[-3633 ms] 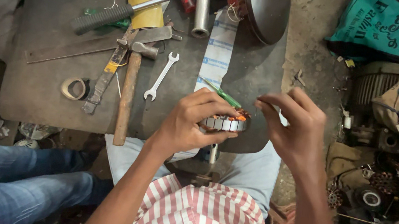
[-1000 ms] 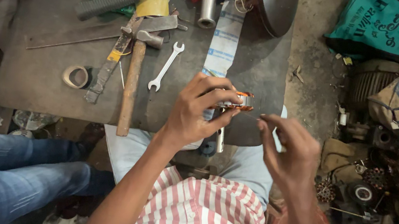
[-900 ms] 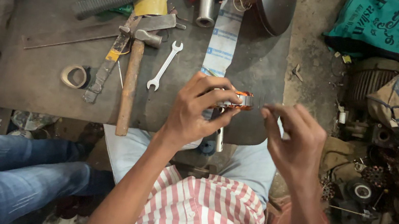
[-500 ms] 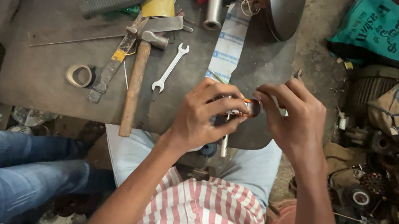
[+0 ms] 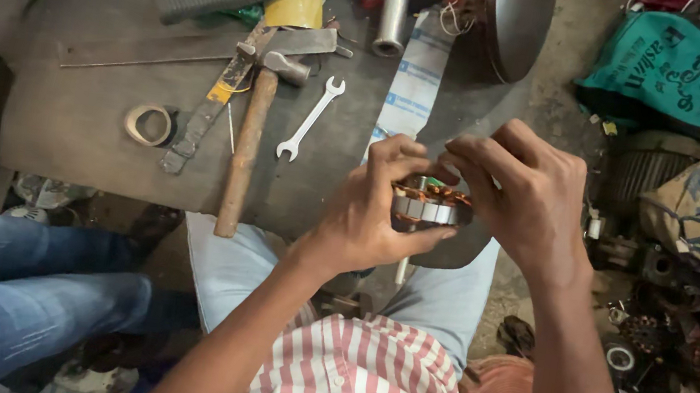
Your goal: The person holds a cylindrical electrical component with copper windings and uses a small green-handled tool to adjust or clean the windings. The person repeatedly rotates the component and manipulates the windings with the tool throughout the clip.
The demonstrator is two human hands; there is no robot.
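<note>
Left hand (image 5: pixel 370 213) around motor stator (image 5: pixel 428 205)

Small copper-wound stator ring (image 5: pixel 426 207), seemingly level, above the table edge.

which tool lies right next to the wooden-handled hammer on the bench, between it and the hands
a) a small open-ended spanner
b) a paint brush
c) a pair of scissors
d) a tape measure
a: a small silver open-ended spanner lies on the dark bench just beside the wooden-handled hammer, between it and the left hand and right hand, which hold a small copper-wound motor part.
</note>
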